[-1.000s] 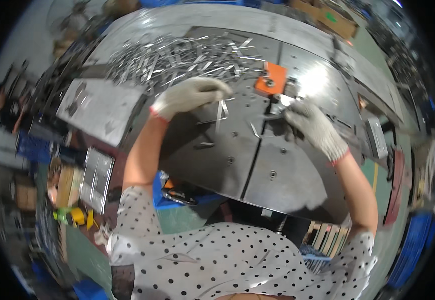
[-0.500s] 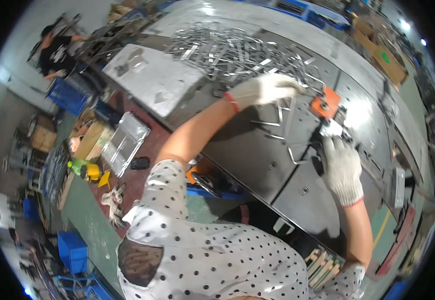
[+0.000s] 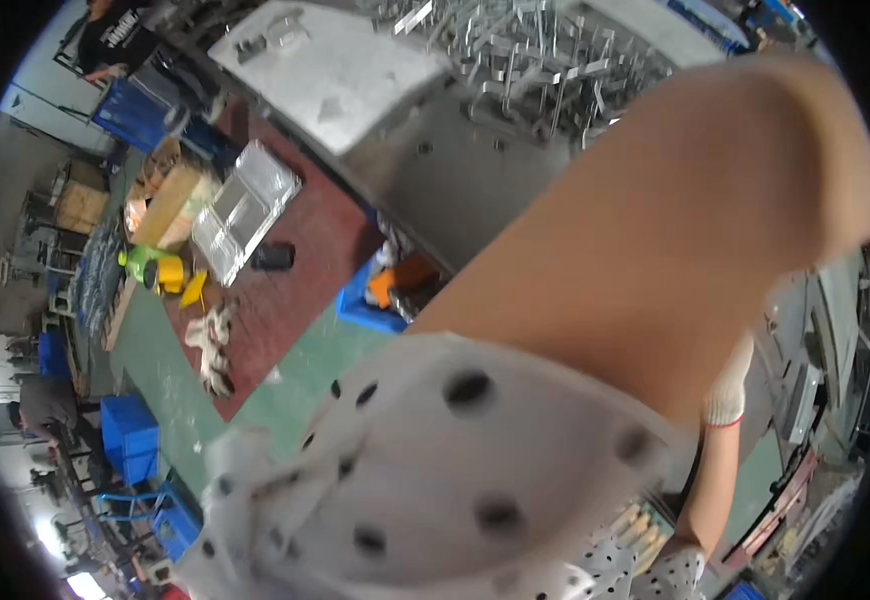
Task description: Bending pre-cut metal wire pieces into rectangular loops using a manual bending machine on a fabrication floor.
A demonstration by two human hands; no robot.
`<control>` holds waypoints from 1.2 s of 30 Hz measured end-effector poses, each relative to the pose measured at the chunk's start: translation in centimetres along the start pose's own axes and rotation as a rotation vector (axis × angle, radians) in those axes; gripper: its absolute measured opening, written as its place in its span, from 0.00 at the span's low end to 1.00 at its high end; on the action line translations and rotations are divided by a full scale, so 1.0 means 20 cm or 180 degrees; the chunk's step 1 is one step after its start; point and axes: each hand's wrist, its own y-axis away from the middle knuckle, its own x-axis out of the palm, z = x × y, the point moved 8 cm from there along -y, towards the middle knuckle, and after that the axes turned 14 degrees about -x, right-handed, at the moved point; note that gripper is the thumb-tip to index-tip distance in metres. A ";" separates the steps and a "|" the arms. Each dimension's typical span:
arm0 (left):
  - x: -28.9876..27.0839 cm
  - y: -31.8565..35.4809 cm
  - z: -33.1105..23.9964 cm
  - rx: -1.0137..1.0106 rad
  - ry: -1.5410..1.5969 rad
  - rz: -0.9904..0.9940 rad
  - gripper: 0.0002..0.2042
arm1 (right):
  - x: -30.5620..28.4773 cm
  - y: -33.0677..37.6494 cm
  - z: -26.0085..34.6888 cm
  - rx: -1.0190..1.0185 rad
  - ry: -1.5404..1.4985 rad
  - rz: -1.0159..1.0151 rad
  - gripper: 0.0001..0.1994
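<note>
My raised left arm [image 3: 635, 230], bare below a white sleeve with black dots, fills the middle and right of the view, close and blurred. Its bend is at the upper right, and the left hand is out of sight. Behind the arm, a white knitted glove cuff with a red edge [image 3: 727, 402] shows on my right hand [image 3: 732, 380]; its fingers are hidden. A heap of bent shiny metal strips [image 3: 545, 60] lies on the grey metal table [image 3: 455, 190]. What the right hand touches is covered by the arm.
A pale sheet [image 3: 330, 75] lies at the table's far left. Beside the table are a blue bin [image 3: 360, 305], a clear plastic tray [image 3: 245, 210], loose gloves [image 3: 212, 345] and a yellow container [image 3: 167, 273] on the floor. Another person [image 3: 120, 45] stands at the far left.
My left hand has left the metal strips, and the arm has come up close, covering the right part of the table and most of the right hand. The view has shifted.
</note>
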 end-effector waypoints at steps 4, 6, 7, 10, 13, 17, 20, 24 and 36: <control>-0.01 0.03 0.01 -0.0035 0.0136 -0.0010 0.25 | -0.05 -0.01 0.00 -0.0117 -0.0115 -0.0221 0.09; 0.00 0.03 -0.01 -0.0046 0.0119 0.0060 0.25 | -0.06 -0.04 0.01 -0.0115 -0.0169 -0.0266 0.09; 0.00 0.02 -0.01 -0.0084 0.0109 0.0075 0.25 | -0.08 -0.03 0.02 -0.0133 -0.0187 -0.0265 0.09; -0.01 0.04 -0.06 -0.0044 0.0066 0.0040 0.25 | -0.06 -0.02 0.06 -0.0159 -0.0150 -0.0292 0.09; -0.03 0.08 -0.10 -0.0062 0.0058 0.0076 0.25 | -0.05 0.00 0.05 -0.0194 -0.0160 -0.0303 0.09; -0.07 0.26 -0.13 -0.0156 0.0185 0.0092 0.26 | -0.05 0.03 0.05 -0.0224 -0.0195 -0.0288 0.09; -0.04 0.54 -0.16 -0.0193 0.0504 0.0224 0.26 | -0.04 0.05 0.03 -0.0168 -0.0239 -0.0233 0.10; -0.01 1.14 -0.33 -0.0241 0.0680 0.0751 0.26 | -0.03 0.04 0.03 -0.0189 -0.0295 -0.0351 0.10; -0.23 2.07 -0.71 -0.0851 0.1298 0.1519 0.27 | -0.03 0.06 -0.01 -0.0198 -0.0349 -0.0248 0.10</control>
